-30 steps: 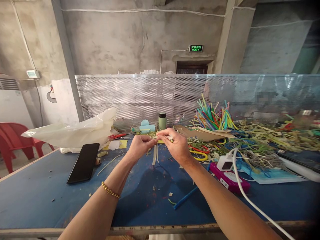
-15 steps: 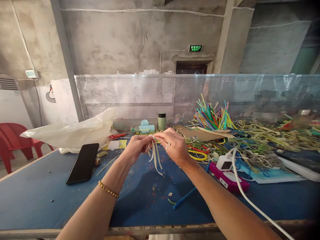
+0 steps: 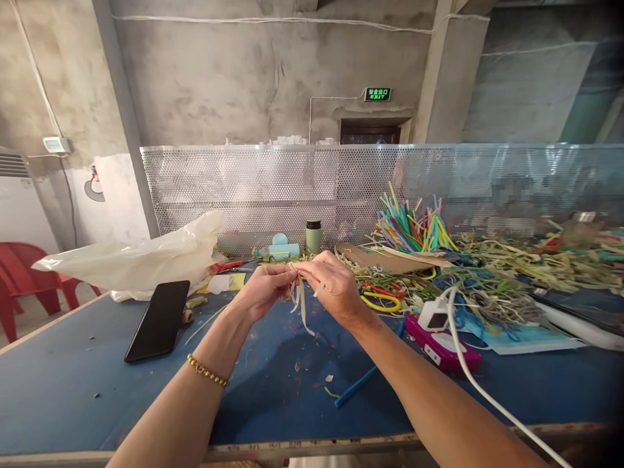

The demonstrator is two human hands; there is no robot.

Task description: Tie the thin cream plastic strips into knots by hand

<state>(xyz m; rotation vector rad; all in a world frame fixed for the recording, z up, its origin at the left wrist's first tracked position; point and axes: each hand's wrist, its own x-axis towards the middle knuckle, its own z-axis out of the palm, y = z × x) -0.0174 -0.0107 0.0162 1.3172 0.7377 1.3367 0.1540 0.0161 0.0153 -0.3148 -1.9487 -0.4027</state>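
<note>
Both hands, left hand [image 3: 266,289] and right hand [image 3: 334,286], pinch pale strips [image 3: 301,305] above the table's [image 3: 73,383] bare middle.

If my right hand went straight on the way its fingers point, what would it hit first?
The right hand points left, so likely the pale strips, then the left hand; depth unclear.

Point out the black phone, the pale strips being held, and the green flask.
black phone [image 3: 156,320], head view, middle of its dark screen.
pale strips [image 3: 301,307], head view, the loose part that hangs down.
green flask [image 3: 313,242], head view, its body under the black cap.
</note>
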